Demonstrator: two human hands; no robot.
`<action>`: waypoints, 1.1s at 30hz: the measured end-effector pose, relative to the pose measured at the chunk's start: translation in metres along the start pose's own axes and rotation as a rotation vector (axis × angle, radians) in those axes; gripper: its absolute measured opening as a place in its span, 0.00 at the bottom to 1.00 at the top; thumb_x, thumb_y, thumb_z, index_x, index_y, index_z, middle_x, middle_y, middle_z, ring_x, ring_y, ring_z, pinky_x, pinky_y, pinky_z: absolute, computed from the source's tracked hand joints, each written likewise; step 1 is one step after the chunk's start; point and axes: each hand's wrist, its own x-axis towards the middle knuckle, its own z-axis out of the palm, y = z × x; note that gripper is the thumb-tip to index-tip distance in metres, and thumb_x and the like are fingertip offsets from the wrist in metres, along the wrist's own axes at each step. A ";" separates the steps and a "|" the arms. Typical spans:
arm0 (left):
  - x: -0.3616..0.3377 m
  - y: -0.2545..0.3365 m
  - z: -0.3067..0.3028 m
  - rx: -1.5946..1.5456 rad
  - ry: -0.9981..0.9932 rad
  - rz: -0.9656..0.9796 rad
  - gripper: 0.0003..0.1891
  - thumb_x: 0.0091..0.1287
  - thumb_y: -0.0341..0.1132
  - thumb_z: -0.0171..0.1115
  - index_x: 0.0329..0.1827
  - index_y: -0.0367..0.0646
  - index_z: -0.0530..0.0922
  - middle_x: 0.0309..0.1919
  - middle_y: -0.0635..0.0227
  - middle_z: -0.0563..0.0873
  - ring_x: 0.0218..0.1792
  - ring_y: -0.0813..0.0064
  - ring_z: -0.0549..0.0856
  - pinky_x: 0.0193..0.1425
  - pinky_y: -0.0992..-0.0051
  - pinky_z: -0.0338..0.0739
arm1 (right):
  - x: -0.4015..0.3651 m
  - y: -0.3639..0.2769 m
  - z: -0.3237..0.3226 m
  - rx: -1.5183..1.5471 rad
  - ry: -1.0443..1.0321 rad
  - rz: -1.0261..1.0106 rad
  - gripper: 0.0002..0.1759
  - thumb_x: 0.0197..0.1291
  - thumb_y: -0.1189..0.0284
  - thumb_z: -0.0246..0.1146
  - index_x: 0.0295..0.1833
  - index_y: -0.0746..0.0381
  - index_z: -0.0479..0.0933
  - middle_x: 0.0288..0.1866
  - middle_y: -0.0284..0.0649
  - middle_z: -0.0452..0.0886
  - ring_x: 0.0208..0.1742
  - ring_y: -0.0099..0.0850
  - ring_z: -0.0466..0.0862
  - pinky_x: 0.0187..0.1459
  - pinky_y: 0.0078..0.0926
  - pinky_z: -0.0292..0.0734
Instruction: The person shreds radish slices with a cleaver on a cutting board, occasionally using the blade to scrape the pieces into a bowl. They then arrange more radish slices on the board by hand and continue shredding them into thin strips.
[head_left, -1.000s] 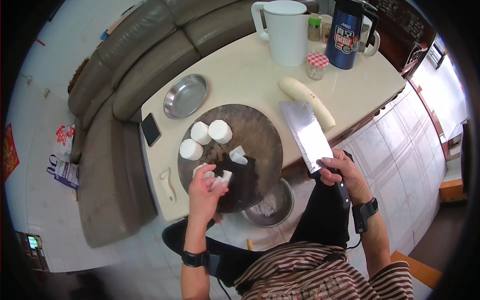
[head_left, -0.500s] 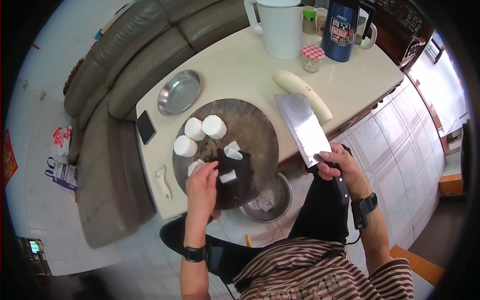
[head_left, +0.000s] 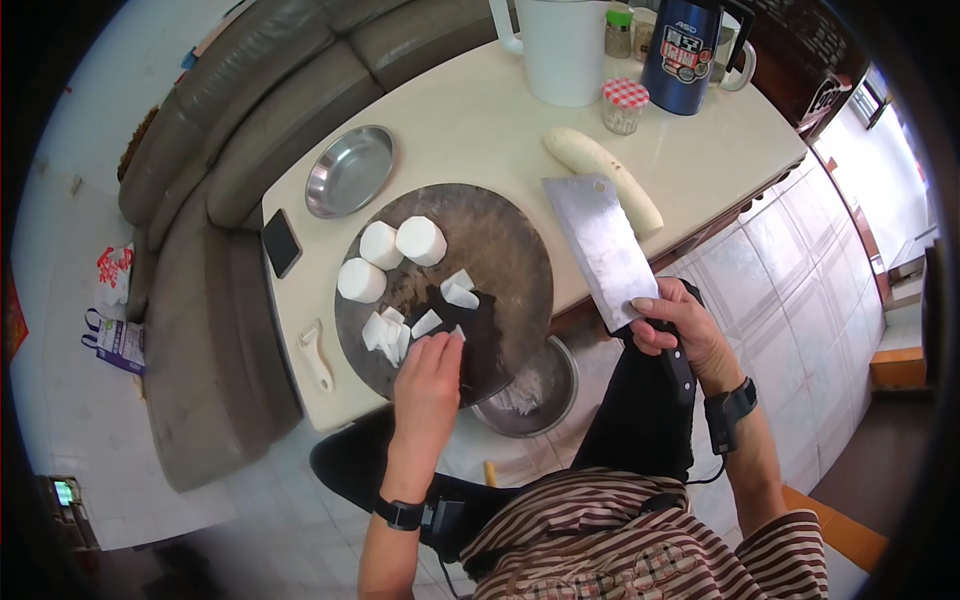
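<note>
My right hand [head_left: 682,325] grips a cleaver [head_left: 604,240] by its dark handle. The broad blade points up and away, beside the round wooden chopping board [head_left: 515,240] and partly in front of a whole white radish [head_left: 605,175]. Over the board's near edge, my left hand [head_left: 430,372] has its fingers pinched at a small white radish piece [head_left: 458,332], mostly hidden by the fingertips. Close by lie cut pieces [head_left: 386,335] in a loose pile and a few more pieces [head_left: 458,289] near the middle. Several thick peeled radish chunks [head_left: 421,240] stand at the board's far left.
A steel dish [head_left: 350,172], a phone [head_left: 282,243] and a peeler [head_left: 316,358] lie on the table [head_left: 470,130]. A white pitcher [head_left: 562,55], a blue flask [head_left: 683,55] and a checked-lid jar [head_left: 623,107] stand behind. Below the board's near edge is a metal basin [head_left: 530,395] with scraps.
My left hand has moved right and toward me, from the pile at the board's left to a loose piece. The pile is now uncovered. My right hand and the cleaver stay nearly still.
</note>
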 end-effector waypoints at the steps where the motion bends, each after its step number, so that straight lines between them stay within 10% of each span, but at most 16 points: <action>1: -0.002 0.001 0.000 -0.005 0.003 -0.006 0.18 0.55 0.21 0.64 0.51 0.34 0.81 0.51 0.56 0.83 0.52 0.53 0.83 0.54 0.61 0.80 | -0.001 -0.002 0.002 -0.006 0.000 0.005 0.10 0.71 0.71 0.61 0.42 0.68 0.77 0.23 0.37 0.77 0.14 0.14 0.65 0.20 0.17 0.63; 8: -0.040 0.026 -0.002 -0.104 0.013 0.099 0.20 0.52 0.18 0.62 0.51 0.32 0.82 0.50 0.55 0.84 0.54 0.54 0.82 0.57 0.60 0.80 | -0.013 -0.026 0.063 -0.795 -0.107 0.166 0.11 0.71 0.70 0.62 0.41 0.69 0.77 0.20 0.33 0.77 0.17 0.23 0.74 0.20 0.22 0.67; 11: -0.055 0.038 0.005 -0.082 0.065 -0.003 0.19 0.54 0.18 0.63 0.52 0.29 0.82 0.53 0.55 0.83 0.54 0.52 0.81 0.58 0.57 0.77 | -0.009 -0.028 0.096 -1.433 -0.266 -0.263 0.03 0.62 0.77 0.62 0.37 0.65 0.74 0.20 0.47 0.75 0.22 0.45 0.80 0.25 0.38 0.75; 15: -0.073 0.053 0.013 -0.120 -0.053 -0.126 0.12 0.61 0.19 0.62 0.49 0.28 0.79 0.49 0.50 0.81 0.51 0.47 0.80 0.56 0.52 0.75 | 0.011 -0.021 0.115 -1.748 -0.514 -0.502 0.10 0.49 0.76 0.63 0.38 0.68 0.74 0.25 0.42 0.75 0.22 0.40 0.82 0.24 0.35 0.77; 26: -0.079 0.062 0.011 -0.082 -0.122 -0.159 0.22 0.60 0.22 0.64 0.59 0.28 0.76 0.51 0.44 0.80 0.50 0.43 0.81 0.55 0.52 0.76 | 0.043 -0.015 0.124 -1.934 -0.771 -0.449 0.12 0.48 0.73 0.64 0.37 0.69 0.73 0.24 0.38 0.74 0.22 0.32 0.80 0.24 0.27 0.74; 33: -0.071 0.055 0.000 0.016 -0.164 -0.075 0.19 0.58 0.26 0.63 0.55 0.33 0.82 0.51 0.48 0.83 0.43 0.57 0.85 0.49 0.63 0.80 | 0.046 -0.013 0.124 -1.987 -0.789 -0.501 0.13 0.47 0.72 0.64 0.37 0.69 0.75 0.23 0.36 0.74 0.21 0.28 0.79 0.23 0.26 0.73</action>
